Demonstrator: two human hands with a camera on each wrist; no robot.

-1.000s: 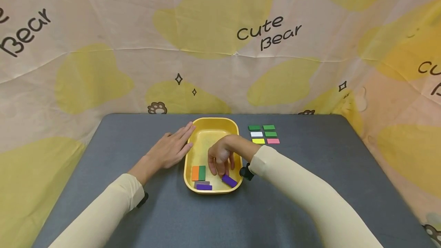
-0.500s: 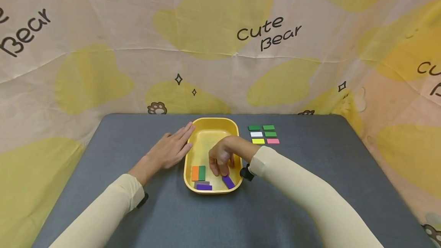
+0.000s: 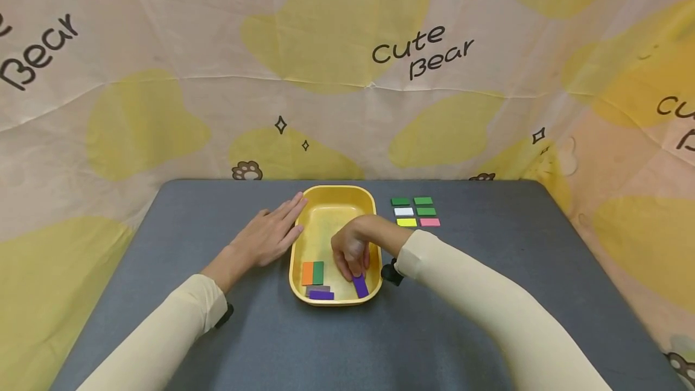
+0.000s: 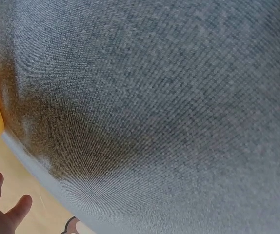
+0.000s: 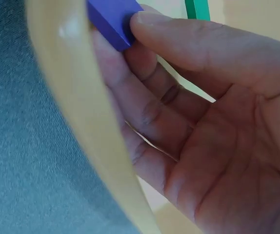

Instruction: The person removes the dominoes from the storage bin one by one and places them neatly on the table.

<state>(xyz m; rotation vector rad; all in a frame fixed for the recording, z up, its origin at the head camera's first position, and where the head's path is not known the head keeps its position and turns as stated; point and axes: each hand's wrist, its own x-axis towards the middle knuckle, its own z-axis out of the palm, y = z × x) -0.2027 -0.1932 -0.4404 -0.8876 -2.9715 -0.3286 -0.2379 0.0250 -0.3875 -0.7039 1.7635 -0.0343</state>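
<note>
A yellow tray (image 3: 336,188) sits mid-table. My right hand (image 3: 352,252) reaches down into its near right corner and pinches a purple block (image 3: 360,286) between thumb and fingers. The right wrist view shows that purple block (image 5: 111,17) held at the fingertips beside the tray wall (image 5: 76,97). An orange block (image 3: 307,273), a green block (image 3: 318,272), a grey block (image 3: 318,288) and a second purple block (image 3: 321,295) lie in the near left corner. My left hand (image 3: 268,235) lies flat on the table, fingers straight against the tray's left rim.
Several small blocks lie in two neat columns right of the tray: green (image 3: 400,201), white (image 3: 404,212), yellow (image 3: 406,222), pink (image 3: 430,222). A grey cloth table (image 4: 154,107) is backed by a printed fabric wall.
The purple block under my right fingers has turned from slanting to nearly lengthwise and slid slightly left. The left hand has stayed still.
</note>
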